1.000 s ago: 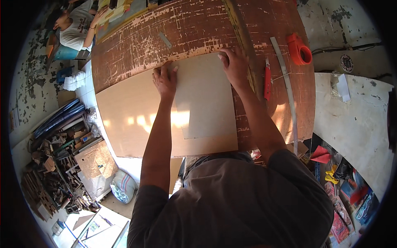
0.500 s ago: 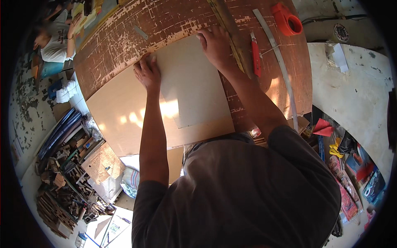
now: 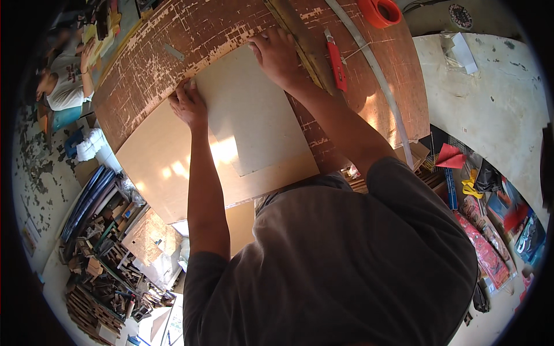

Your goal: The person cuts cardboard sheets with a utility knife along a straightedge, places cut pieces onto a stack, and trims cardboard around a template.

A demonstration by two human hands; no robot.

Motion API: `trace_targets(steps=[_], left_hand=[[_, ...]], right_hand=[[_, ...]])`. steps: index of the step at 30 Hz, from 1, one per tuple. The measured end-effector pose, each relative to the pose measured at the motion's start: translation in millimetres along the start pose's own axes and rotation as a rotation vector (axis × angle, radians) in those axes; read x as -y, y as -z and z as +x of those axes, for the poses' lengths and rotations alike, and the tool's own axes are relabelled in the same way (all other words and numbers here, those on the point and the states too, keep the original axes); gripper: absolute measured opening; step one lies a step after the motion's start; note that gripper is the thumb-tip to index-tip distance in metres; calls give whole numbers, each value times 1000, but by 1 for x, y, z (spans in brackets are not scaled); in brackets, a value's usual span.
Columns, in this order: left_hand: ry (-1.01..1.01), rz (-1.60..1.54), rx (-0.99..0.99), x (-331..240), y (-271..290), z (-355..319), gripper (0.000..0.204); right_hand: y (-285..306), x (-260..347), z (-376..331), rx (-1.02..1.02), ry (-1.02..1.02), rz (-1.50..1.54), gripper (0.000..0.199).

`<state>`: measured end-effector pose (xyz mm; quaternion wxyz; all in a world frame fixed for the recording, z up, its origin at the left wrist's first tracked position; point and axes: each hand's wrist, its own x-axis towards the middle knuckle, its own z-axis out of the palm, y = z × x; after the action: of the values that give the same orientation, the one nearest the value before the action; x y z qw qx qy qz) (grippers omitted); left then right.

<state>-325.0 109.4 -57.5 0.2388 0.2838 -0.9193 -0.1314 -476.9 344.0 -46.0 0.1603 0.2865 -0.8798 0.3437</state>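
A grey rectangular board [image 3: 254, 115] lies on a larger tan cardboard sheet [image 3: 156, 155] on the worn red-brown table. My left hand [image 3: 189, 105] rests at the grey board's far left corner, thumb beside its edge and fingers apart on the tan sheet. At the far right corner is my right hand [image 3: 278, 60], its fingers spread and bent over the edge, thumb toward the board. Both hands touch the sheets without visibly lifting them. To the right of my right hand lie a long dark bar [image 3: 303, 49] and a red utility knife [image 3: 336, 62].
A long thin strip [image 3: 369, 60] runs down the table's right side. An orange-red ring-shaped tool [image 3: 380, 12] is at the far right. Beyond the sheets lies a small metal piece [image 3: 174, 52]. Wood scraps [image 3: 95, 265] pile up lower left; another person [image 3: 66, 78] is far left.
The whole view has shifted, so table, sheets and hands appear further left and slightly higher. Both hands keep nearly the same places at the grey board's far corners.
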Motion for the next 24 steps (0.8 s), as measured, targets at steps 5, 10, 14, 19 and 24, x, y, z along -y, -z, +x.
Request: trace_targets(steps=[5, 10, 14, 19, 24], left_hand=[[-11, -8, -47, -2, -1, -1, 28], [12, -13, -36, -4, -2, 1, 29], [10, 16, -54, -1, -1, 1, 28], [18, 24, -81, -16, -2, -1, 27], [72, 53, -83, -22, 5, -5, 28]], right_hand=[[-1, 2, 4, 29, -32, -51, 13], [1, 1, 6, 45, -60, 1, 12], [3, 4, 8, 30, -29, 14, 13], [5, 4, 8, 23, -21, -69, 16], [10, 11, 9, 79, -27, -56, 16]])
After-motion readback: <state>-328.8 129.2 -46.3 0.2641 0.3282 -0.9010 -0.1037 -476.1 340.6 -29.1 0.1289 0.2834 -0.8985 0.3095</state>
